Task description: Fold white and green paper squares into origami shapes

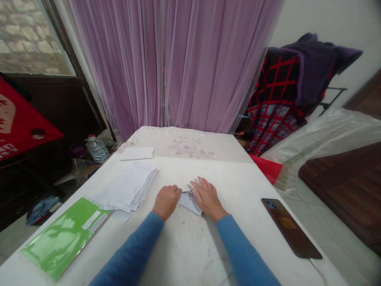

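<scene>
A small folded piece of white paper (190, 202) lies between my hands on the white table, its upper edge lifted a little. My left hand (168, 200) is closed at the left end of the paper, with the fingers curled and pinching it. On the right side of the paper my right hand (207, 198) rests with its fingers stretched out and slightly apart. Part of the paper is hidden under that hand. To the left of my left hand is a loose stack of white paper sheets (129, 186).
A green plastic-wrapped packet (67, 236) lies at the table's left edge. Behind the paper stack is a flat white box (137, 153). A brown phone (290, 228) with a cable lies near the right edge. A patterned cloth (190, 139) covers the table's far end.
</scene>
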Demonstrator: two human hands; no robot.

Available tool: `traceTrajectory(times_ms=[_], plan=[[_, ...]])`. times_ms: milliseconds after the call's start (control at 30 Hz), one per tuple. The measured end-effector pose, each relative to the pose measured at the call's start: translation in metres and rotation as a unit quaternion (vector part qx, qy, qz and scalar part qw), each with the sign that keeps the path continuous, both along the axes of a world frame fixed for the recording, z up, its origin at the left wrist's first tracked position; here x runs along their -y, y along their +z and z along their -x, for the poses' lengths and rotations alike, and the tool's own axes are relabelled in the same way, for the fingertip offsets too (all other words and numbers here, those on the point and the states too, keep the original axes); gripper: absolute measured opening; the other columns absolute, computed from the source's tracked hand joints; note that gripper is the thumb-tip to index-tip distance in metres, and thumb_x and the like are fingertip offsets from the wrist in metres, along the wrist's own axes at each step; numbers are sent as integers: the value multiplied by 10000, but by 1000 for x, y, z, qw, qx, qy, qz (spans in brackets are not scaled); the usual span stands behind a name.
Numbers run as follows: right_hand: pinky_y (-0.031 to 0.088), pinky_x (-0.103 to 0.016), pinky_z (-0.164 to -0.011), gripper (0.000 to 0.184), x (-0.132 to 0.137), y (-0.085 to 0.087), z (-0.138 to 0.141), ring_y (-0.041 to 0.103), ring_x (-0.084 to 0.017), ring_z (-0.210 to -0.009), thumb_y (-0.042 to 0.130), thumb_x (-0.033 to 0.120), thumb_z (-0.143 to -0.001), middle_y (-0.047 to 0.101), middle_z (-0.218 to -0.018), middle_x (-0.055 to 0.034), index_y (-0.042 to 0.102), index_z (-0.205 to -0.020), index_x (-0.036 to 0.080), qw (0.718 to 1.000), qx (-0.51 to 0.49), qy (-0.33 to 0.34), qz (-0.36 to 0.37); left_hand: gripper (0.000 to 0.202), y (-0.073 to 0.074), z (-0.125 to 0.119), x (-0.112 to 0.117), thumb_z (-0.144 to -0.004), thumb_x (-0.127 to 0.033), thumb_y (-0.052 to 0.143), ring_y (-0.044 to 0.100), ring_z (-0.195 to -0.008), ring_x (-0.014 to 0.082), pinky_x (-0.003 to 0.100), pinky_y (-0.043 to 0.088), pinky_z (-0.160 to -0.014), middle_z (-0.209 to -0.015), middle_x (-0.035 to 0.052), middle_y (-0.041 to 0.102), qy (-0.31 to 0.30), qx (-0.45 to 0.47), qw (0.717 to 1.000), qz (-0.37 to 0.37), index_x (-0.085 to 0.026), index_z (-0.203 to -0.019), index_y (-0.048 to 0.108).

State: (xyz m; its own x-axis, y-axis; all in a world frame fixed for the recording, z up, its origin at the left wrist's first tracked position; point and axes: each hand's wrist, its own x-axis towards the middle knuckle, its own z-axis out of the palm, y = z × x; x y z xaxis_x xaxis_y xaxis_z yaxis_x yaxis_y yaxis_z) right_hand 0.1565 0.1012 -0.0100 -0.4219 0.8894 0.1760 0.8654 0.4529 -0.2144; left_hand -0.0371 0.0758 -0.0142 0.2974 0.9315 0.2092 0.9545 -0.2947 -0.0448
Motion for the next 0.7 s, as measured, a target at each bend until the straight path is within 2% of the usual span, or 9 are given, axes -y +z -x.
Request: traceTrajectory(times_ms=[200,267,400,500,600,700], plan=[[296,-507,-1083,393,12,-19,-7,368,-292,-1369,441,316,-954,452,-1464,-115,572,-1322,276,999,-31,-44,-8,196,4,16,9,-935,-225,480,611,-774,200,333,418,-705,-848,50,661,89,25,995,-38,-209,-922,675],[297,-494,-1087,398,12,-19,-7,377,-281,-1363,439,302,-954,462,-1457,-112,566,-1329,267,998,-41,-41,-25,204,5,17,10,-930,-224,479,614,-767,200,333,422,-697,-835,50,664,94,28,994,-45,-211,-940,683],[290,-501,-1086,363,11,-19,-3,376,-281,-1363,455,312,-956,459,-1461,-99,600,-1289,307,999,-38,-3,-31,245,3,14,10,-904,-197,502,627,-807,205,346,453,-720,-928,52,686,26,48,998,-19,-242,-1063,683],[278,-517,-1086,329,14,-20,1,373,-287,-1364,472,339,-954,465,-1456,-98,636,-1239,325,1000,-24,10,-18,299,-2,14,12,-867,-147,523,625,-973,220,377,468,-845,-1112,68,685,-21,79,997,-12,-232,-1109,676],[272,-515,-1091,333,18,-21,3,377,-284,-1361,463,341,-959,474,-1449,-99,631,-1246,319,1000,-21,9,-20,353,-7,13,15,-867,-144,503,550,-1189,245,447,395,-1024,-1265,58,645,-65,100,993,-10,-227,-1180,644],[262,-508,-1098,331,21,-20,4,368,-279,-1365,459,329,-960,478,-1451,-76,633,-1240,304,999,-24,19,-34,413,-11,10,19,-883,-187,483,484,-1286,254,512,312,-1103,-1341,33,603,-79,108,991,1,-242,-1281,575]])
